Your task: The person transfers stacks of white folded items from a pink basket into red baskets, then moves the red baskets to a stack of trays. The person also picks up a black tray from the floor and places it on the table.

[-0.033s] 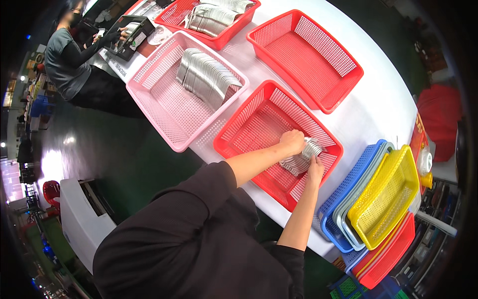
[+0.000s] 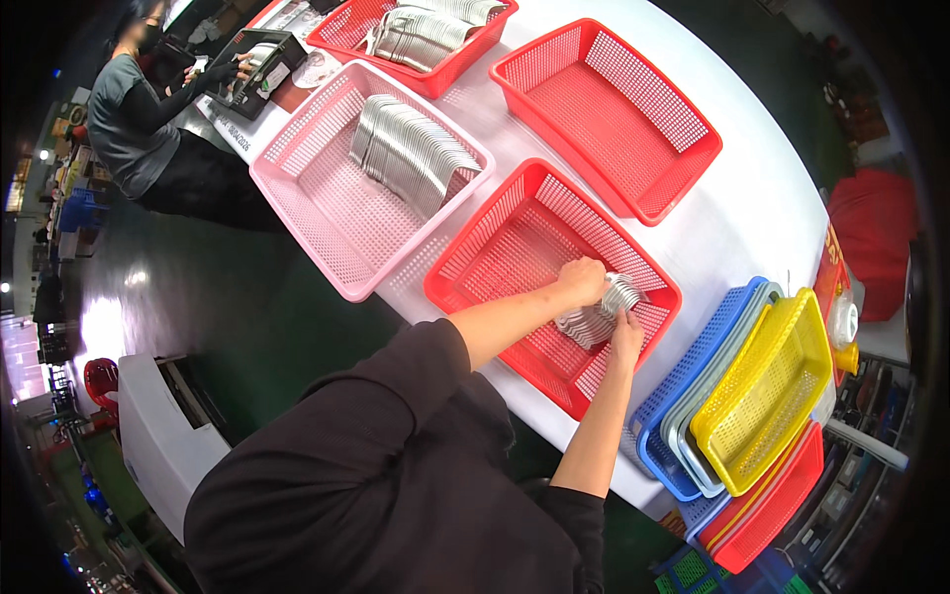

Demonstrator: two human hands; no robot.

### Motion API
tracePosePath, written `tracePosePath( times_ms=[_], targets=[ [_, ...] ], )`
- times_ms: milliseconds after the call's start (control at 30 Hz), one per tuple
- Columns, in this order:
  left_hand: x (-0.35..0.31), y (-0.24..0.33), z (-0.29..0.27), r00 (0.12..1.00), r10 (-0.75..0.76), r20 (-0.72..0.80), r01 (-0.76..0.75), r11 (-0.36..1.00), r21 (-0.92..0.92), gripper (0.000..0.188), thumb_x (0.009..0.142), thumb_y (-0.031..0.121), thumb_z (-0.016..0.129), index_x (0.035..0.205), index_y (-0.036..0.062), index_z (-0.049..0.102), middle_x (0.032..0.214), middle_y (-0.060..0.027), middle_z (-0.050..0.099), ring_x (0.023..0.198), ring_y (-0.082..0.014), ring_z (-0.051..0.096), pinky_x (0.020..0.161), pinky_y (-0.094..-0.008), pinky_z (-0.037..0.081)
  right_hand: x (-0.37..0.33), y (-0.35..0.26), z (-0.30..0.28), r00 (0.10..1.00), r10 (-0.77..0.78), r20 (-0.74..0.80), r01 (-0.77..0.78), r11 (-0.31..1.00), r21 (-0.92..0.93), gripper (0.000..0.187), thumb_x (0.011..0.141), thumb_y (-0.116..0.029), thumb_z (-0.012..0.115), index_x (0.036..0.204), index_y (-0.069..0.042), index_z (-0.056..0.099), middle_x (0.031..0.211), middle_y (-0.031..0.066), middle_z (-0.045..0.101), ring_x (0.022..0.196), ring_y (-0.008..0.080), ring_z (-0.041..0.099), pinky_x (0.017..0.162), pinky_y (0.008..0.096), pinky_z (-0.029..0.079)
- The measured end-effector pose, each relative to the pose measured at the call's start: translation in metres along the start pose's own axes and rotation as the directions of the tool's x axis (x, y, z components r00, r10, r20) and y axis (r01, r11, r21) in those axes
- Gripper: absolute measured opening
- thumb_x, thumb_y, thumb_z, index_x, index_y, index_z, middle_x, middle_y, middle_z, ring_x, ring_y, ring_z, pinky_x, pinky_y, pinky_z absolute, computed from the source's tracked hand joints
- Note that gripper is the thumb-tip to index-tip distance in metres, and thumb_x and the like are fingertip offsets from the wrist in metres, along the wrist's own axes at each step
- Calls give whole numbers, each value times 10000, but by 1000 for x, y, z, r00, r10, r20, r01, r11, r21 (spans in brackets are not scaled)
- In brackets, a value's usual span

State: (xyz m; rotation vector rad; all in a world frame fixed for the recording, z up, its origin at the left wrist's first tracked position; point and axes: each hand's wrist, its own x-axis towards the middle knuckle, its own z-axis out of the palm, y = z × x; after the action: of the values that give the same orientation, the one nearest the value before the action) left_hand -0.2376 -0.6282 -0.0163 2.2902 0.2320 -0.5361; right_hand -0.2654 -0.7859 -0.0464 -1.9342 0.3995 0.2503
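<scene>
Both my hands are inside the near red perforated basket [image 2: 475, 233], toward its right end. My left hand [image 2: 582, 281] is closed on a bunch of thin, shiny metal pieces [image 2: 621, 295] with rounded ends. From the near side, the fingers of my right hand [image 2: 625, 339] grip the same bunch at its lower edge. More of these silvery pieces [image 2: 586, 329] lie overlapping in the basket below and between my hands. My fingers partly cover the bunch, so its full shape does not show.
A pink basket [image 2: 327, 198] holds a long row of curved metal pieces [image 2: 411, 153]. Behind stand an empty red basket [image 2: 614, 109] and another red basket [image 2: 435, 84] with metal stacks. Nested blue, grey and yellow baskets [image 2: 767, 396] are at right. A co-worker [image 2: 139, 129] handles a black box [image 2: 259, 71].
</scene>
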Motion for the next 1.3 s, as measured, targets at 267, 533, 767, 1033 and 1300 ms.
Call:
tracePosePath(
  times_ms=[267,533,767,1033,1300],
  targets=[
    [23,-14,-7,987,135,83,-118,977,-176,329,804,263,699,992,-4,659,832,-153,686,694,-242,680,625,-349,541,6,-9,1,999,-34,-36,24,969,-244,347,874,-277,581,1069,0,657,890,171,682,808,209,621,772,339,463],
    [21,-12,-19,941,91,326,59,905,-421,363,799,186,729,1036,-60,609,774,-115,666,599,-132,659,469,-243,510,-12,-28,10,993,98,-59,-93,992,90,325,896,-220,583,1081,44,632,885,105,673,786,146,580,733,309,457],
    [-9,-2,-37,935,249,252,-10,729,-685,247,787,123,731,932,-51,631,713,-117,662,573,-148,652,508,-278,536,-44,-63,-8,988,-130,-88,112,975,-191,240,866,-196,597,928,33,633,766,189,626,667,223,579,668,377,454],
    [-101,6,-183,927,375,13,-235,607,-759,283,837,134,685,1055,-30,612,823,-80,657,654,-111,641,582,-233,521,-125,-215,21,948,-318,-26,315,946,-78,187,905,-133,593,875,50,620,703,22,580,666,75,456,615,259,412],
    [-144,-153,-327,977,173,-124,-211,723,-658,258,828,137,690,998,-43,621,787,-74,660,603,-107,633,537,-233,505,-155,-255,227,863,-461,206,454,887,86,193,880,-163,612,855,29,614,660,101,574,624,115,483,588,306,415]
  ],
)
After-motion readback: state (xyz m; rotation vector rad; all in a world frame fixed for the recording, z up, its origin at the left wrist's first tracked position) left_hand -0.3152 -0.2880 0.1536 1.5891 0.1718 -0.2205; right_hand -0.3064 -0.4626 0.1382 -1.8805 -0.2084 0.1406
